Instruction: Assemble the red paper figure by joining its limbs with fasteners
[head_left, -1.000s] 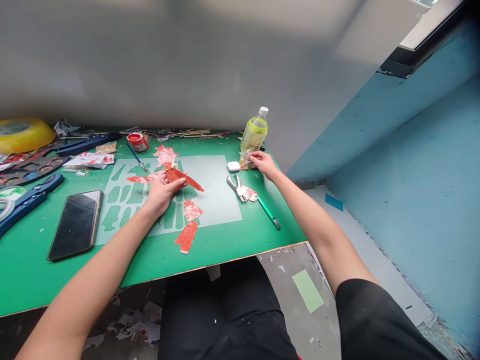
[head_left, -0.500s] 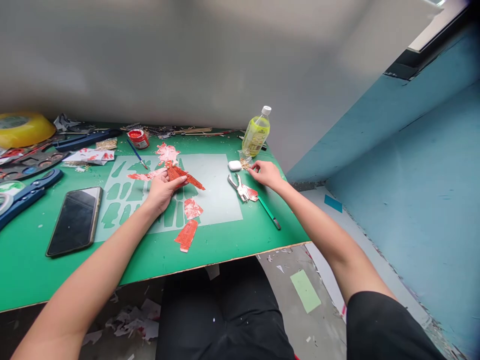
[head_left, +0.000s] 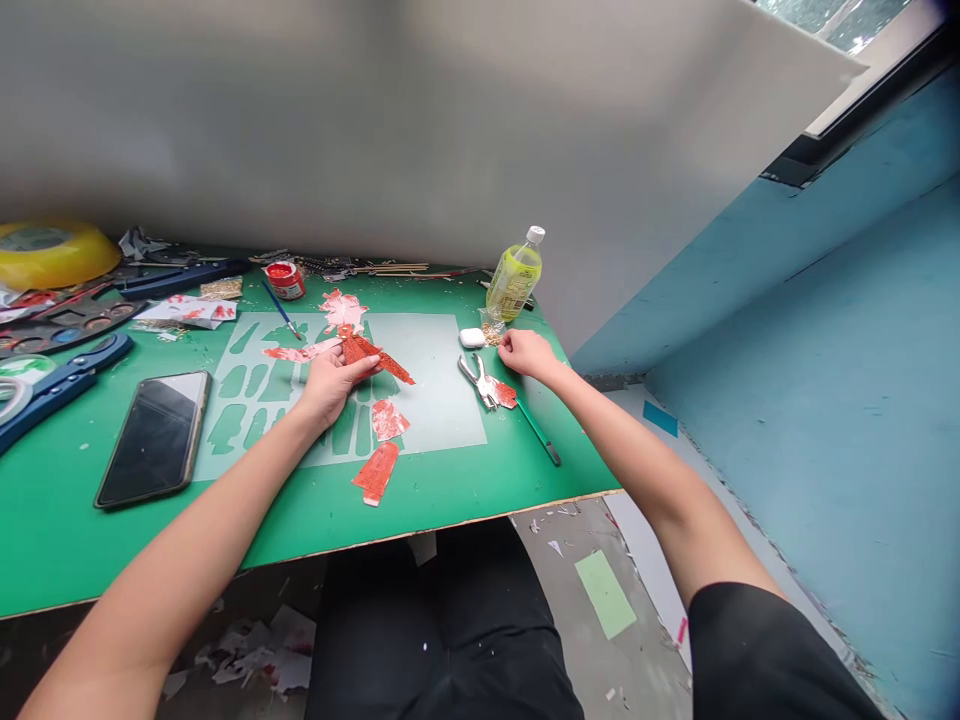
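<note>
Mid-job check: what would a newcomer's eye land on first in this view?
Likely the flat red cutout pinched in the left hand, vivid above the pale sheet with cut-out shapes. Next comes the yellow-green plastic bottle with a white cap at the far right of the green tabletop, beyond the right hand; then the big round yellow roll at far left.

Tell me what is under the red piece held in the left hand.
Around the red piece and left hand, a pale sheet with cut-out shapes shows, lying on the green table. Whatever they directly cover cannot be seen.
</note>
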